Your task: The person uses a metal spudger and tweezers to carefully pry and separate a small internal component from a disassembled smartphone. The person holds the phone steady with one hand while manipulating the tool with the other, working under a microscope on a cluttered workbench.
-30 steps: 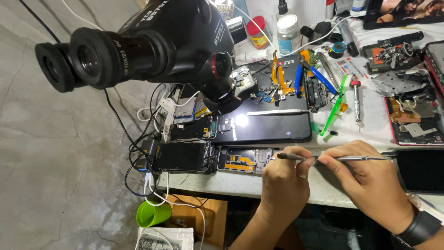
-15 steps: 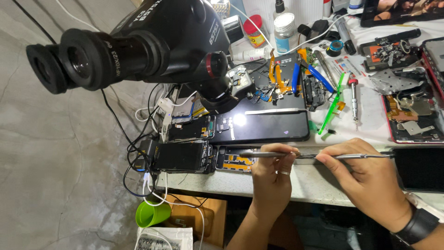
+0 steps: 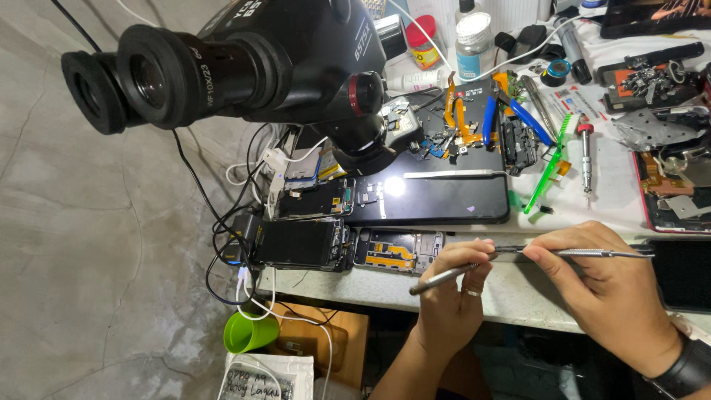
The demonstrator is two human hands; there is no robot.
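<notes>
My left hand point(image 3: 453, 300), with a ring on one finger, is closed around a thin metal tool point(image 3: 444, 277) that points down-left over the bench edge. My right hand point(image 3: 600, 285), a dark watch at its wrist, pinches metal tweezers point(image 3: 592, 253) held level; their tips meet the left hand's fingertips. Just left of the hands lies an opened phone point(image 3: 396, 250) with orange flex cables showing. A dark phone point(image 3: 302, 244) lies beside it. Whether something tiny is between the fingertips is too small to tell.
A large black microscope point(image 3: 244, 63) with two eyepieces hangs over the bench's left part. Below it is a black glossy phone point(image 3: 437, 196). Pliers, a green brush point(image 3: 549, 164), a screwdriver point(image 3: 586, 155), bottles and phone parts crowd the far side. Cables and a green cup point(image 3: 248, 333) hang at the left edge.
The view has shifted slightly and both hands sit a little lower-right in it. The left hand's tool now points down-left, away from the opened phone. The tweezers stay level.
</notes>
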